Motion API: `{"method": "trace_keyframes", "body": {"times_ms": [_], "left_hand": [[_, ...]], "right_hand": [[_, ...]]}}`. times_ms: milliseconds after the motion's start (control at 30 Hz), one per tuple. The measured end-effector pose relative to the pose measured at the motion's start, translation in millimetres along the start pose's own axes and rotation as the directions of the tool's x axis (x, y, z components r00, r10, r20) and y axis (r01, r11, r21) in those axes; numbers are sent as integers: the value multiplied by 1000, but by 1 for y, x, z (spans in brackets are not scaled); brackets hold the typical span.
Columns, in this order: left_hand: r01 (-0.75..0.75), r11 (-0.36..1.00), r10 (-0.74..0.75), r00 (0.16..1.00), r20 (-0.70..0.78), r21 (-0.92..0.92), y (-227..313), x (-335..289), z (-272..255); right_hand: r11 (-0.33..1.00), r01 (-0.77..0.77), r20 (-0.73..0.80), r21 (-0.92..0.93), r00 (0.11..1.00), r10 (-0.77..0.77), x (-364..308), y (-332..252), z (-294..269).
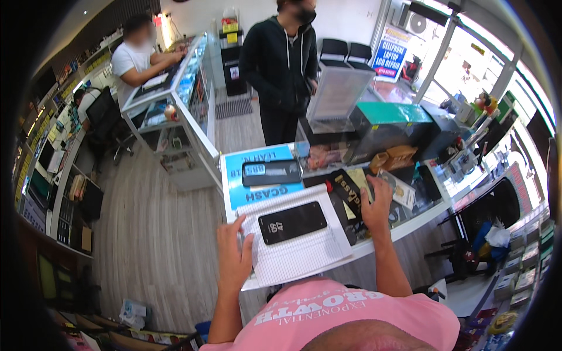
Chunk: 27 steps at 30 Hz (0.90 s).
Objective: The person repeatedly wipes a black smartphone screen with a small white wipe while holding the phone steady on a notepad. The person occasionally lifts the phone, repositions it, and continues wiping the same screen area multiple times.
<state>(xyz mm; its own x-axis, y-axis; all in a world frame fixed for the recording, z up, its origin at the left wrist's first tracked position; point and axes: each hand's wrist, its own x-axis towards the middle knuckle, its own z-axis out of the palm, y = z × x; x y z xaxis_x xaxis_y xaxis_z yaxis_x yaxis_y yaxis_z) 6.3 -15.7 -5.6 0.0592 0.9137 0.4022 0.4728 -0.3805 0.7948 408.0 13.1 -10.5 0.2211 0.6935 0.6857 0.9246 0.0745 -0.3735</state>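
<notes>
A black smartphone (292,222) with a lit clock on its dark screen lies on an open lined notebook (301,257) on the counter before me. My left hand (234,250) is at the notebook's left edge, thumb and fingers apart, holding nothing. Behind the notebook, a black phone case (271,172) rests on a blue printed sheet (234,199). My right hand (377,202) is over the flat packets to the right, thumb and fingers spread. Beside it are a black packet with gold lettering (346,190) and a pale card-like package (399,190). Whether its fingertips touch these is unclear.
A person in a dark hooded jacket (281,76) stands across the counter. Another in a white shirt (136,61) leans at a glass display case (193,111) on the left. A green-topped box (392,114) stands at the back right, and a black chair (497,202) is to the right.
</notes>
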Motion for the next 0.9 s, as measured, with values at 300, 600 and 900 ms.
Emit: {"method": "trace_keyframes", "body": {"times_ms": [300,600,900], "left_hand": [[-206,958,192,978,-87,-202,25,-23,22],[-26,841,241,912,332,-541,71,-25,81],[-84,814,363,846,391,-574,174,-25,226]], "right_hand": [[973,196,-58,121,980,-190,-3,-12,3],[796,76,-21,600,997,-79,-22,-59,-62],[595,-711,215,375,691,690,-155,201,-136]]}}
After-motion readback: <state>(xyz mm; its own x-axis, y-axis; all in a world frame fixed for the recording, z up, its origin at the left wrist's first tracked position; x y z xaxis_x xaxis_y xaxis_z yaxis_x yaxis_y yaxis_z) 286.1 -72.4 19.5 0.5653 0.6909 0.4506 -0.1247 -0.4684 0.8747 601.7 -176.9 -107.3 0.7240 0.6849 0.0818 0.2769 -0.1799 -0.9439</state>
